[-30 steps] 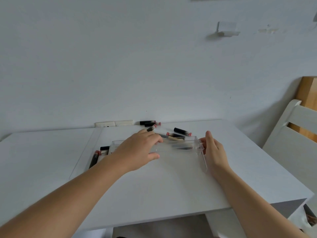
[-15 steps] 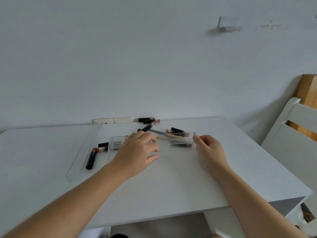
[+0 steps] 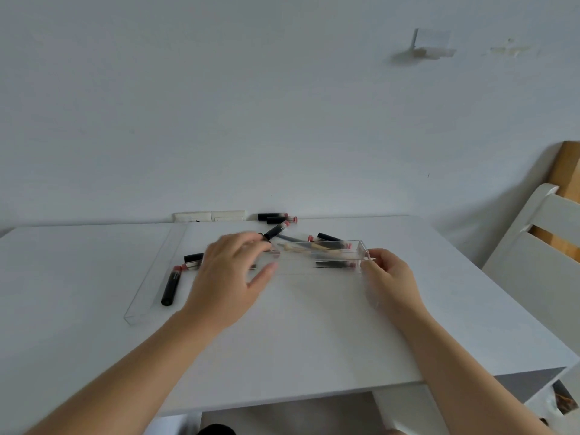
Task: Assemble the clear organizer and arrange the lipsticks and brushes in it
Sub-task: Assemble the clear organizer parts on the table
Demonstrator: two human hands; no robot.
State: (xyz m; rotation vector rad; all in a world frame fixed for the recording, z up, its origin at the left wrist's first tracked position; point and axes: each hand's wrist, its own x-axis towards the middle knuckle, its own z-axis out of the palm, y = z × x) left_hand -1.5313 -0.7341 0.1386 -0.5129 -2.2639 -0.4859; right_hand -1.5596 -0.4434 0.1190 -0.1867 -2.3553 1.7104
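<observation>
So we're at the assembly step, nothing sorted yet. The clear tray (image 3: 326, 254) sits mid-table (image 3: 314, 334), with the left hand (image 3: 232, 274) laid over its 9 o'clock end, fingers spread and relaxed. The right hand (image 3: 389, 277) pinches the end wall at 3 o'clock. Lipsticks (image 3: 171, 285) lie loose around 9 to 12 o'clock; a second clear strip (image 3: 157, 271) lies well out at 9. Next move, I'd guess: line the walls up squarely, since clear edges are hard to see.
</observation>
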